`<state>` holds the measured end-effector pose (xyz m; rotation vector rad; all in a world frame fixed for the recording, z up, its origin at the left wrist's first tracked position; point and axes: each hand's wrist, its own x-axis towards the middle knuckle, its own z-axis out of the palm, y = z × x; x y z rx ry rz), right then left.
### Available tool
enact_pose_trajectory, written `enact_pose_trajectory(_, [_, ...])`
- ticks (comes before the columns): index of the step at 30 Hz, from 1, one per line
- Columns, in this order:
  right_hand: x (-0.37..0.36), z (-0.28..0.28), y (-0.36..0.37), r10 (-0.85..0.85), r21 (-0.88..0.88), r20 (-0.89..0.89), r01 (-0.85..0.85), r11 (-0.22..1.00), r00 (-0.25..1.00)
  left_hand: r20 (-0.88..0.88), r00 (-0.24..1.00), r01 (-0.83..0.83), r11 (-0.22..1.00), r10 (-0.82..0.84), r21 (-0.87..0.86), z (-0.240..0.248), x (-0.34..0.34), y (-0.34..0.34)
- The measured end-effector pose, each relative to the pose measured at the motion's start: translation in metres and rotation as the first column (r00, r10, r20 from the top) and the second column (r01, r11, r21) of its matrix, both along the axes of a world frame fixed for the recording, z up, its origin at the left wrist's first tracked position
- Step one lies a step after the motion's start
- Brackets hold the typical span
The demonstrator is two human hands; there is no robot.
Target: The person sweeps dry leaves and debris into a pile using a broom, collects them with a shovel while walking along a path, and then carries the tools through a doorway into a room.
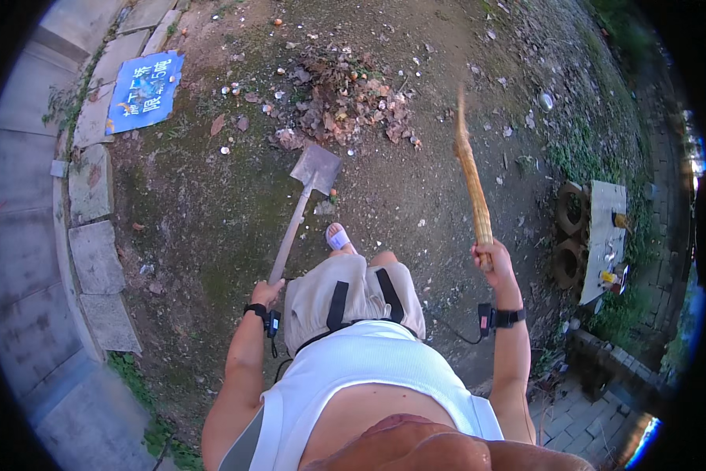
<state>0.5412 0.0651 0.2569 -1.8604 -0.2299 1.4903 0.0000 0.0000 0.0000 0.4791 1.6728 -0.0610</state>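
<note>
My left hand (266, 293) is closed around the end of a shovel's long wooden handle. The shovel (317, 167) slants away from me, its flat grey-brown blade just short of a heap of dry leaves (345, 106). In my right hand (496, 265) is a ridged tan stick (474, 177), gripped near its thicker lower end and pointing away. Its far tip narrows and looks blurred; what it ends in I cannot make out.
A blue sign board (145, 92) lies at the far left beside stone slabs (96, 259) along a wall. To the right, a pale board (604, 239) adjoins two round hollow blocks (570, 235). Eggshell-like bits and leaves litter the dirt. My sandalled foot (339, 238) is near the shovel.
</note>
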Motion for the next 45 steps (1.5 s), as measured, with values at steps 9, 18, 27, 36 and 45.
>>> enact_pose_trajectory(9, [0.028,-0.070,0.313,0.445,-0.067,0.131,-0.440,0.895,0.886,-0.065,0.993,-0.103,0.995,0.103,-0.007,-0.024,0.080,0.101])
enact_pose_trajectory(18, [0.025,-0.264,0.666,0.732,-0.244,0.229,-0.690,0.682,0.642,-0.195,0.978,-0.094,0.986,0.067,-0.134,0.004,0.153,0.143])
enact_pose_trajectory(27, [-0.018,-0.401,0.787,0.908,-0.692,0.344,-0.718,0.073,-0.239,-0.236,0.955,-0.249,0.920,0.181,-0.302,0.013,0.205,0.164])
enact_pose_trajectory(36, [0.012,-0.380,0.674,0.938,-0.640,0.037,-0.729,-0.242,-0.344,-0.340,0.940,-0.064,0.979,-0.006,-0.195,0.001,0.193,0.159])
enact_pose_trajectory(45, [-0.014,-0.309,0.544,0.947,-0.519,-0.229,-0.795,-0.314,-0.225,-0.335,0.938,0.003,0.967,-0.091,-0.256,-0.024,0.170,0.131])
